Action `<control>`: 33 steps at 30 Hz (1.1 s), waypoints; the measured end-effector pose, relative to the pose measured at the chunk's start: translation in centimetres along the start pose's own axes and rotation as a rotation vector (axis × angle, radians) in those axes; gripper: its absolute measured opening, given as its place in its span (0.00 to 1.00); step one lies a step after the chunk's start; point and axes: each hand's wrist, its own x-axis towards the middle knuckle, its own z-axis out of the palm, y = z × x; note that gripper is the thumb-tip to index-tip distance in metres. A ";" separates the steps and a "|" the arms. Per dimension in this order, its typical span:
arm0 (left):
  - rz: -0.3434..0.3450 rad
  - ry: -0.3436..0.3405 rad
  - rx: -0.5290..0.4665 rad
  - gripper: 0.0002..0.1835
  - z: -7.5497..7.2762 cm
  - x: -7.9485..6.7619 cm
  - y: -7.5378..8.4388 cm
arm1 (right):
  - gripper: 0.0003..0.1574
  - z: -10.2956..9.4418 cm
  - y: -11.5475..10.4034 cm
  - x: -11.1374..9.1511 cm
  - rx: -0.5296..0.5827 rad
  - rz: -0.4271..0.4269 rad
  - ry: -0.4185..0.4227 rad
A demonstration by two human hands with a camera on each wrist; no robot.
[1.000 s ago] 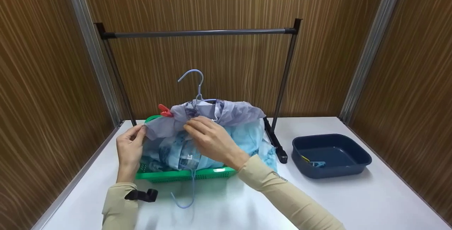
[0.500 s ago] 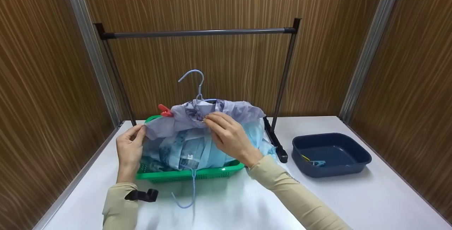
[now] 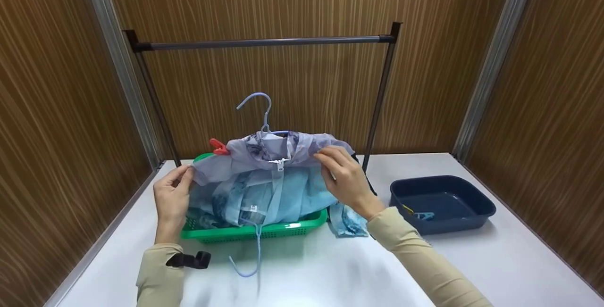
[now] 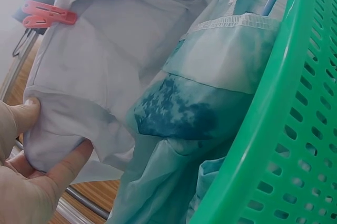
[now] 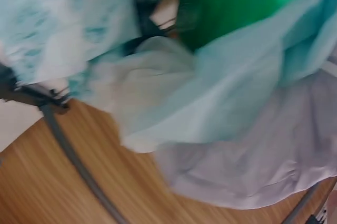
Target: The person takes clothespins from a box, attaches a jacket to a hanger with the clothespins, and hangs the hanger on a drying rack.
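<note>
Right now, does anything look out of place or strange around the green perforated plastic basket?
Yes. A thin blue hanger hook pokes out over the front rim of the green plastic basket, and a pale blue patterned cloth end shows outside it, at right. Both look odd, straying beyond its edge.

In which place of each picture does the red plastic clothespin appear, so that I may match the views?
Head: the red plastic clothespin is left of centre, clipped to lilac fabric.
Left wrist: near the upper left corner.
Right wrist: not in it.
Shared landmark: green plastic basket, in all three.
</note>
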 end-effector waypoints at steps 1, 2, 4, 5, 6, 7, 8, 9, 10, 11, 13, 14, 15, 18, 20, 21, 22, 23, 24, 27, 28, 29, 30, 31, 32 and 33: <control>-0.006 0.000 0.004 0.16 0.0 0.0 0.0 | 0.18 -0.1 0.3 -0.4 -0.011 0.004 -0.015; -0.012 0.000 0.005 0.16 -0.1 0.0 -0.1 | 0.19 -0.1 0.6 -0.8 -0.019 0.006 -0.030; -0.019 0.003 0.006 0.16 -0.1 0.0 -0.2 | 0.17 -0.2 1.0 -1.6 -0.032 0.012 -0.067; -0.023 0.004 0.011 0.16 -0.1 0.0 -0.2 | 0.17 -0.3 1.1 -1.9 -0.034 0.015 -0.082; -0.024 0.004 0.015 0.16 -0.1 0.0 -0.2 | 0.18 -0.4 1.3 -2.2 -0.033 0.020 -0.096; -0.025 0.003 0.018 0.16 -0.1 0.0 -0.1 | 0.18 -0.5 1.5 -2.5 -0.029 0.028 -0.111; -0.028 0.003 0.021 0.16 -0.1 0.0 -0.1 | 0.18 -0.6 1.7 -2.8 -0.024 0.035 -0.122; -0.028 0.003 0.024 0.16 -0.1 0.0 -0.1 | 0.18 -0.8 1.9 -3.1 -0.020 0.041 -0.132; -0.029 0.003 0.025 0.16 0.0 0.0 -0.1 | 0.18 -1.0 2.2 -3.4 -0.021 0.045 -0.139; -0.027 0.001 0.023 0.16 0.0 0.0 0.0 | 0.18 -1.2 2.4 -3.7 -0.021 0.049 -0.147; -0.024 -0.003 0.015 0.16 0.0 0.0 0.1 | 0.18 -1.7 3.0 -4.3 -0.017 0.065 -0.167; -0.022 -0.003 0.008 0.16 0.1 0.0 0.1 | 0.17 -1.9 3.3 -4.6 -0.013 0.076 -0.181; -0.020 -0.005 0.000 0.16 0.1 0.0 0.1 | 0.17 -2.2 3.6 -4.9 -0.011 0.092 -0.197; -0.019 -0.010 -0.016 0.16 0.1 0.0 0.1 | 0.18 -3.2 4.5 -5.9 -0.007 0.164 -0.278; -0.020 -0.012 -0.024 0.16 0.1 0.0 0.0 | 0.18 -3.9 5.2 -6.6 -0.017 0.219 -0.350; -0.016 -0.008 -0.021 0.16 0.1 0.0 0.0 | 0.19 -4.2 5.6 -6.9 -0.032 0.248 -0.389; -0.011 -0.002 -0.019 0.16 0.1 0.0 -0.1 | 0.18 -4.5 5.9 -7.2 -0.043 0.272 -0.429; -0.006 0.003 -0.017 0.16 0.1 0.0 -0.1 | 0.18 -4.8 6.3 -7.4 -0.053 0.296 -0.466; -0.001 0.006 -0.013 0.15 0.0 0.0 -0.2 | 0.17 -5.1 6.6 -7.6 -0.062 0.320 -0.500; 0.011 0.016 0.000 0.15 0.0 0.0 -0.2 | 0.16 -5.9 7.7 -8.3 -0.076 0.396 -0.586; 0.010 0.015 0.000 0.15 0.0 0.0 -0.2 | 0.15 -6.1 8.0 -8.5 -0.075 0.420 -0.610; 0.009 0.012 0.001 0.15 0.0 0.0 -0.1 | 0.15 -6.4 8.4 -8.7 -0.074 0.447 -0.631; 0.007 0.009 0.004 0.16 0.0 0.0 -0.1 | 0.15 -6.7 8.7 -9.0 -0.073 0.470 -0.650; 0.005 0.007 0.005 0.16 0.1 0.0 -0.1 | 0.15 -7.0 9.1 -9.3 -0.072 0.496 -0.669; 0.004 0.006 0.007 0.16 0.0 0.0 -0.1 | 0.15 -7.2 9.5 -9.5 -0.071 0.515 -0.686; 0.004 0.007 0.008 0.16 0.0 0.0 0.0 | 0.15 -7.5 9.8 -9.8 -0.072 0.535 -0.703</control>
